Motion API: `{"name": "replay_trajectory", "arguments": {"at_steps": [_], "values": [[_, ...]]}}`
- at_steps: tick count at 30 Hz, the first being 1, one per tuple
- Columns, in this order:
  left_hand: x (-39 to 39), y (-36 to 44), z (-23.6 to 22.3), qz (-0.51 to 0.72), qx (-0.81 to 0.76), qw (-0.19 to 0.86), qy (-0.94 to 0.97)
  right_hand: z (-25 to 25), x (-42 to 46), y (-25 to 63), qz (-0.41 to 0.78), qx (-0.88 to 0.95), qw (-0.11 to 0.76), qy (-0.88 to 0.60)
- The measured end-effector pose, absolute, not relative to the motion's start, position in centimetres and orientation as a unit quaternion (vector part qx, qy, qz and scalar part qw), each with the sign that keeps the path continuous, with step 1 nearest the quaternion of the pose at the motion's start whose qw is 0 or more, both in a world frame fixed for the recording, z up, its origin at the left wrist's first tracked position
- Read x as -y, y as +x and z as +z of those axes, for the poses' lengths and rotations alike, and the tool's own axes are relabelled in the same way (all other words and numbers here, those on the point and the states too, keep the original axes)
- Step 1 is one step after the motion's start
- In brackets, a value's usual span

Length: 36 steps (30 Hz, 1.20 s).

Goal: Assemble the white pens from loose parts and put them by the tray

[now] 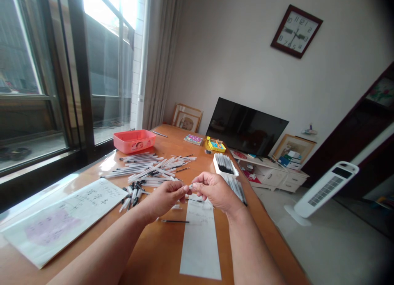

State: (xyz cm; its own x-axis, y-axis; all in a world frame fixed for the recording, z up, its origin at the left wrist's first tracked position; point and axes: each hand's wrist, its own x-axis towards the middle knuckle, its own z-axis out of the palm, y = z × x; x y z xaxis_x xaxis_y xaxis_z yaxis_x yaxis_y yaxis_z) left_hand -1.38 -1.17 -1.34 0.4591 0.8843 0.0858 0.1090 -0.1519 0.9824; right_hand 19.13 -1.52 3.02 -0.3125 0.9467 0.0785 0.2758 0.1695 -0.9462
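Over the table, my left hand [172,194] and my right hand [213,190] meet fingertip to fingertip, both closed in a pinch. A small pale piece [190,186] shows between them; most of it is hidden by the fingers, so its kind is unclear. Below lies a long white paper strip [200,240] with faint writing. A thin dark pen refill [175,221] rests on the wood left of the strip. Left of my hands are a loose heap of clear pen barrels [154,170] and a small pile of black and clear pen caps [132,195].
A white box of pens [226,165] stands near the right edge, more pens [236,188] beside it. A red plastic basket [134,141] sits at the far left. A writing booklet [61,221] lies at the near left. A yellow box [216,144] is at the back.
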Motion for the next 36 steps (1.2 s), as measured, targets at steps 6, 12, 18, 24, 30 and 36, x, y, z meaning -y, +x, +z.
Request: {"name": "replay_trajectory", "arguments": {"at_steps": [6,12,18,24,30,36], "values": [[0.7,-1.3,-1.9,0.372,-0.350,0.491,0.706,2.2,1.1,18.8,0.317,0.730,0.337,-0.504],[0.5,-1.4,-1.9,0.370,-0.358,0.465,0.720,1.6,0.5,18.2,0.255,0.752,0.332,-0.510],[0.3,-1.5,-2.4,0.372,-0.381,0.445,0.720,1.6,0.6,18.8,0.298,0.741,0.357,-0.485],[0.4,-1.3,-2.4,0.378,-0.380,0.417,0.734,0.7,0.2,18.5,0.232,0.761,0.339,-0.503],[0.2,-1.4,-2.4,0.384,-0.374,0.425,0.730,1.2,0.3,18.2,0.248,0.760,0.328,-0.503],[0.2,-1.4,-2.6,0.406,-0.369,0.412,0.727,1.4,0.8,18.1,0.222,0.774,0.330,-0.493]]}}
